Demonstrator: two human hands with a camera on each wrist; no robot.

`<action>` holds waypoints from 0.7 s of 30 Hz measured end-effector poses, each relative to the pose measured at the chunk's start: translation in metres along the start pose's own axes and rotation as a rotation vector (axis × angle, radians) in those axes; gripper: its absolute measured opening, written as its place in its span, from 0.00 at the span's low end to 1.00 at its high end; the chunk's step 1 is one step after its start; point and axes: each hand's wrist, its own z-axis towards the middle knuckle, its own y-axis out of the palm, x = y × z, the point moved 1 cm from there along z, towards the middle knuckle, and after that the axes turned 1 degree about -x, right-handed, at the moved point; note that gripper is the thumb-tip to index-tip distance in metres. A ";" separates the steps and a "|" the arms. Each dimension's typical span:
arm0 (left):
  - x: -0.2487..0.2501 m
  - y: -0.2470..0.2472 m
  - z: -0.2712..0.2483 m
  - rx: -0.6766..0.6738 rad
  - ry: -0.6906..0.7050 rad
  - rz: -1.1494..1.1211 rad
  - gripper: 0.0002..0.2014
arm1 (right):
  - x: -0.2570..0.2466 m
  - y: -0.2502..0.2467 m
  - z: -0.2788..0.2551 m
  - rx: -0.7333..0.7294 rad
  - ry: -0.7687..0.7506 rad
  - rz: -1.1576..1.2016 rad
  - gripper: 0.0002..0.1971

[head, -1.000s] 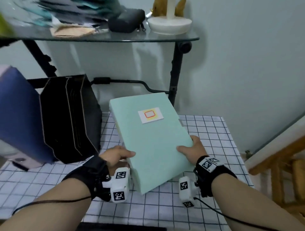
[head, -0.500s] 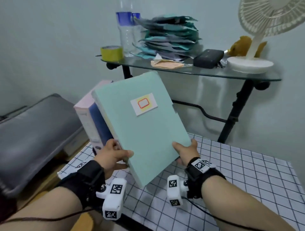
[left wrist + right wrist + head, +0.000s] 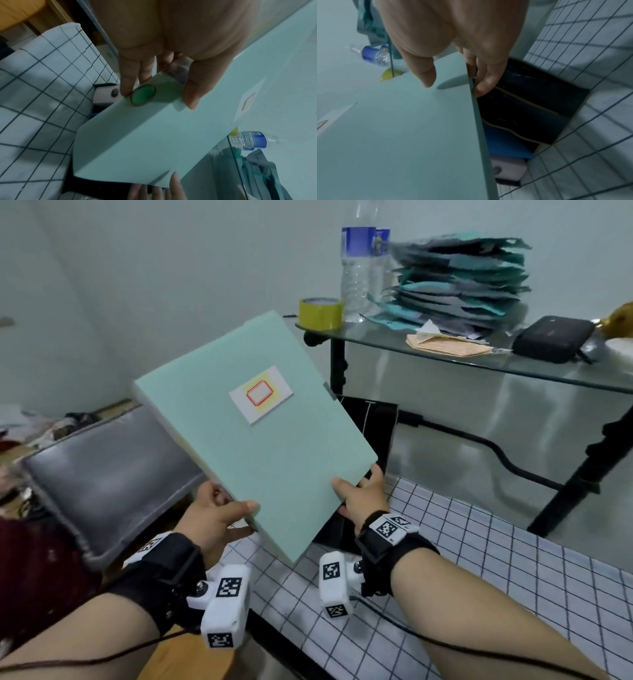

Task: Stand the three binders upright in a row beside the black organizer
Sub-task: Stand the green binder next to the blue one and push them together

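Observation:
A mint-green binder (image 3: 260, 440) with a red-framed label hangs tilted in the air over the table's left end, held by both hands. My left hand (image 3: 239, 515) pinches its spine by the green ring hole (image 3: 143, 94), thumb on the cover. My right hand (image 3: 356, 487) grips the opposite edge, thumb on top and fingers (image 3: 481, 88) underneath. The black organizer (image 3: 373, 433) stands behind the binder, mostly hidden. In the right wrist view a blue binder (image 3: 505, 143) and a pale lavender binder (image 3: 510, 170) stand beside the organizer (image 3: 530, 101).
The table (image 3: 479, 577) has a checked cloth. Behind it a glass shelf (image 3: 513, 368) carries a yellow tape roll (image 3: 320, 313), water bottles (image 3: 356, 268), a stack of folders (image 3: 459, 278) and a black pouch (image 3: 555, 338). A grey cushion (image 3: 102, 474) lies left of the table.
The green binder has come up off the table and moved left, past the front of the organizer, tilting more upright. Both hands kept their hold. The head view swung left.

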 end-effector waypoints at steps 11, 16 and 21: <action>0.021 -0.049 0.009 0.126 0.172 -0.086 0.21 | -0.006 0.086 0.015 -0.204 -0.043 -0.070 0.48; 0.010 -0.052 0.017 0.206 0.211 0.115 0.34 | -0.008 0.105 0.025 -0.277 0.006 -0.293 0.46; -0.003 -0.029 0.027 0.273 0.235 0.350 0.31 | -0.014 0.106 0.021 -0.255 0.115 -0.460 0.40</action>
